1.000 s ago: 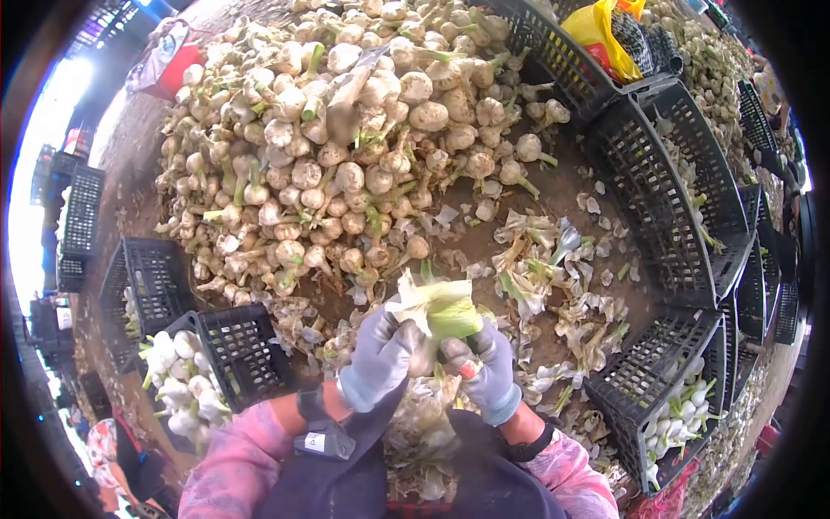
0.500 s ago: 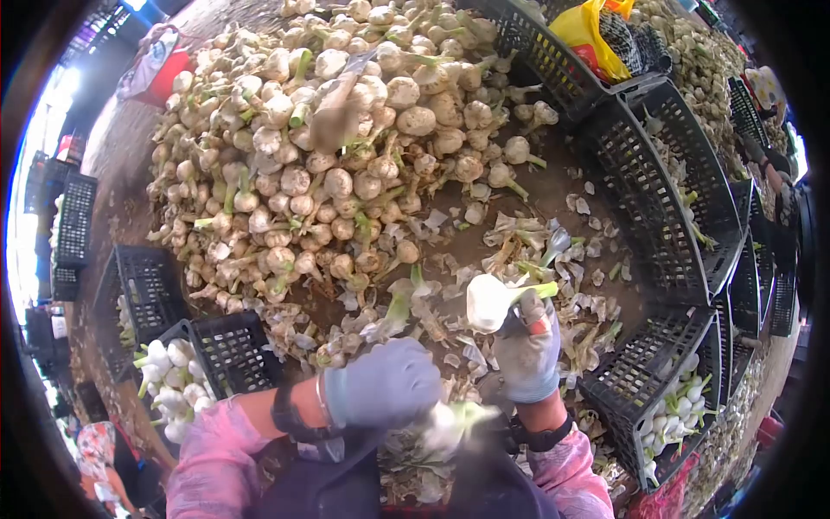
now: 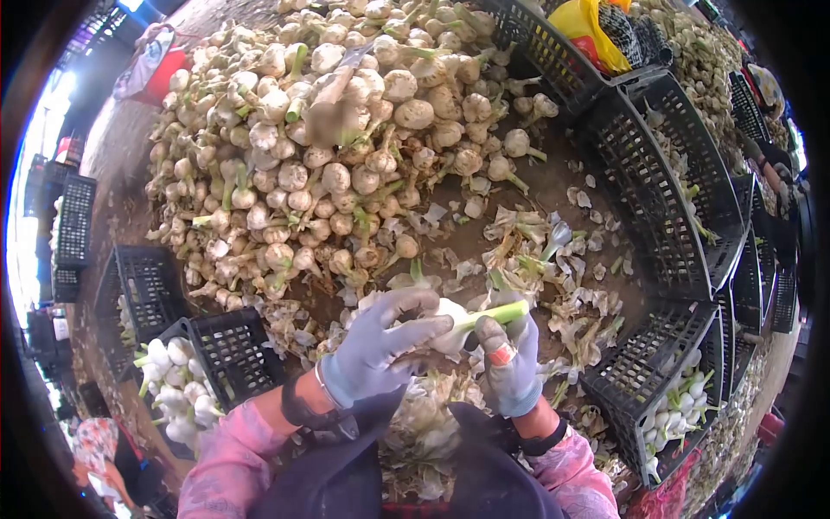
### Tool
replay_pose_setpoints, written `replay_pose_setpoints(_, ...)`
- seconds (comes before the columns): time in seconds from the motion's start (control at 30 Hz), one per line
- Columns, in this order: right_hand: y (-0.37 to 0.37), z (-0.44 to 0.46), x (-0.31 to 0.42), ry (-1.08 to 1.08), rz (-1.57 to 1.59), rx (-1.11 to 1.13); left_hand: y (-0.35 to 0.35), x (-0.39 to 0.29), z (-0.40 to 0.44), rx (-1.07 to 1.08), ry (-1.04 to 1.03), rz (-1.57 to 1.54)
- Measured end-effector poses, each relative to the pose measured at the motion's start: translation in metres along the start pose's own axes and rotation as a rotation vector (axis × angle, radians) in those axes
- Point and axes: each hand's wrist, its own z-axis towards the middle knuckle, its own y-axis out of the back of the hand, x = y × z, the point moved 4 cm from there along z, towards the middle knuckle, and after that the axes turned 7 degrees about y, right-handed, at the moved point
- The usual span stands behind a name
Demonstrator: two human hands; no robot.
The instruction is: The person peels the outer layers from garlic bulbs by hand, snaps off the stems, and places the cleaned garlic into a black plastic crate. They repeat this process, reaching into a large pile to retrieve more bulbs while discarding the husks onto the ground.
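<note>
A white garlic bulb [image 3: 451,339] with a thick green stem [image 3: 500,317] lies between my two gloved hands. My right hand [image 3: 512,368] is closed round the stem, with the thumb, which has an orange-red band, against it. My left hand [image 3: 380,342] curls its fingers over the left side of the bulb, covering part of it. Below the hands, loose garlic skins [image 3: 424,432] are heaped between my knees.
Ahead lies a large heap of unpeeled garlic [image 3: 294,177], with a blurred wooden-handled tool [image 3: 333,104] on it. Black crates stand at left [image 3: 232,355] and right [image 3: 644,372], some holding white garlic [image 3: 177,381]. A yellow bag [image 3: 596,35] sits at the back right.
My left hand has gone from a fist to curled fingers on the bulb. My right hand has brought the garlic lower and left. The pale, blurred piece below the hands is no longer in view.
</note>
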Motion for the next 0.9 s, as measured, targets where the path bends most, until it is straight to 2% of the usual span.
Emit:
replay_pose_setpoints(0.07, -0.001, 0.007, 0.000, -0.006, -0.080, 0.062, 0.002, 0.000, -0.001, 0.036, 0.020, -0.062)
replay_pose_setpoints(0.2, 0.002, 0.005, 0.003, -0.159, -0.061, 0.141, 0.012, 0.005, 0.000, 0.201, -0.024, -0.227)
replay_pose_setpoints(0.33, 0.000, 0.003, 0.001, -0.076, -0.065, 0.127, 0.014, -0.003, 0.001, 0.128, -0.089, -0.042)
replay_pose_setpoints(0.5, 0.004, 0.000, -0.003, -0.132, -0.120, 0.162, 0.009, 0.001, -0.002, 0.203, -0.036, 0.009)
replay_pose_setpoints(0.6, 0.001, -0.003, -0.007, -0.058, -0.118, 0.148, 0.006, 0.006, -0.004, 0.256, 0.012, -0.035)
replay_pose_setpoints(0.7, 0.002, -0.006, -0.011, -0.163, -0.065, 0.107, 0.003, 0.008, -0.004, 0.311, 0.062, -0.059)
replay_pose_setpoints(0.8, 0.000, -0.008, -0.019, -0.384, 0.151, -0.102, -0.006, 0.013, -0.013, 0.381, 0.075, 0.016)
replay_pose_setpoints(0.83, 0.005, -0.006, -0.030, -0.415, 0.355, -0.101, -0.011, 0.017, -0.020, 0.410, 0.074, 0.053)
replay_pose_setpoints(0.9, 0.007, -0.004, -0.040, -0.528, 0.521, -0.196, -0.027, 0.025, -0.040, 0.448, 0.076, 0.233)
